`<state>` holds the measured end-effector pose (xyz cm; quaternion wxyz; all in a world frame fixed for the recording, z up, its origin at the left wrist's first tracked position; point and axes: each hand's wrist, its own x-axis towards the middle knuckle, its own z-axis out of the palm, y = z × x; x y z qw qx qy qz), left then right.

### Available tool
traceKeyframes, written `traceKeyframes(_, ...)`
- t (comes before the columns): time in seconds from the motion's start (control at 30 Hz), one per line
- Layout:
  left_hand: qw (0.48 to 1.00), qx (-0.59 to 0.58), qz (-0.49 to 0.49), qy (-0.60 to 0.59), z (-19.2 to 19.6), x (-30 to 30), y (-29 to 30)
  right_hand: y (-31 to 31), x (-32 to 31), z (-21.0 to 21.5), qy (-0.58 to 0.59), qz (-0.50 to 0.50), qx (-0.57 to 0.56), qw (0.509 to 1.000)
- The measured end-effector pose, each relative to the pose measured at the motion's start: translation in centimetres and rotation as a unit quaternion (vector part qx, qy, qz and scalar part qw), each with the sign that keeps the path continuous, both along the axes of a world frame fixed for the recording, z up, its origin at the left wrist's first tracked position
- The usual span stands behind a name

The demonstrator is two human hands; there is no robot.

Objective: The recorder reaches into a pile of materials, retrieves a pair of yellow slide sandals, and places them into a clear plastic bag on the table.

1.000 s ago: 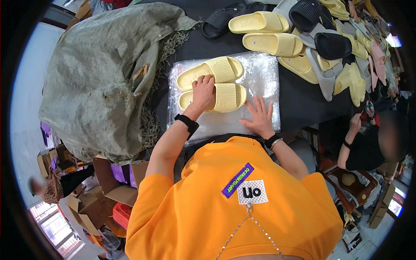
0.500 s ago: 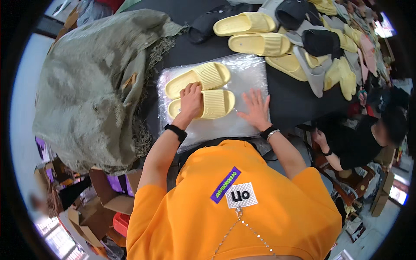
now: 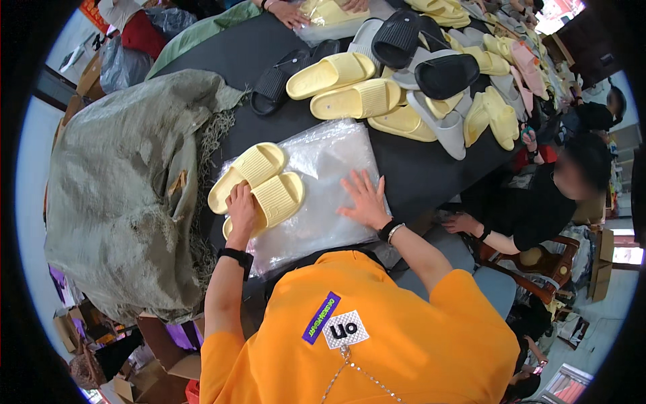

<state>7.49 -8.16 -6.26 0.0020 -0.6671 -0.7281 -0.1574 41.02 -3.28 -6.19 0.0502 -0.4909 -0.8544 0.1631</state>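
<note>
Nearest is the person's orange shirt (image 3: pixel 410 330), with two small patches and a chain hanging down its front. Ahead of it, the left hand (image 3: pixel 242 207), a black band (image 3: pixel 235 258) at its wrist, is closed on the inner edges of a pair of pale yellow slides (image 3: pixel 278 202), fingers curled between the two. The slides lie side by side, soles down, straps ahead and to the right of that hand, over the left part of some clear plastic (image 3: pixel 330 161); whether they rest fully on it cannot be told. To their right, the right hand (image 3: pixel 365 202) is empty and lies flat on the plastic, fingers spread. Under the plastic is the black bench (image 3: pixel 417 178). Left of the left hand, a frayed grey-green sack (image 3: pixel 121 195) bulges up. Beyond both hands sit black slides (image 3: pixel 274 84), two more yellow slides (image 3: pixel 356 99) and, farther right, a mixed heap with a grey slide (image 3: pixel 441 121) and a pink slide (image 3: pixel 527 66). Well to the right of the right hand, a co-worker (image 3: pixel 528 209) in black sits by the bench. At the far edge, straight ahead, another person's hands (image 3: pixel 288 13) are at a clear bag (image 3: pixel 336 28) with something yellow in it.
</note>
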Motion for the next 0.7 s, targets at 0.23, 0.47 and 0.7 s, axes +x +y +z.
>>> traceKeyframes(0.23,0.999,-0.024,0.019,0.024,-0.7,0.3,0.1,-1.4,2.2,0.3,0.014,0.047,0.036,0.998)
traceKeyframes(0.47,0.993,-0.109,-0.002,-0.054,2.7,-0.8,2.2,-1.3,2.2,-0.7,0.021,0.018,0.027,0.999)
traceKeyframes(0.7,0.990,-0.038,-0.071,-0.117,10.5,3.8,3.4,-1.8,2.5,-1.9,0.010,0.018,0.055,0.998)
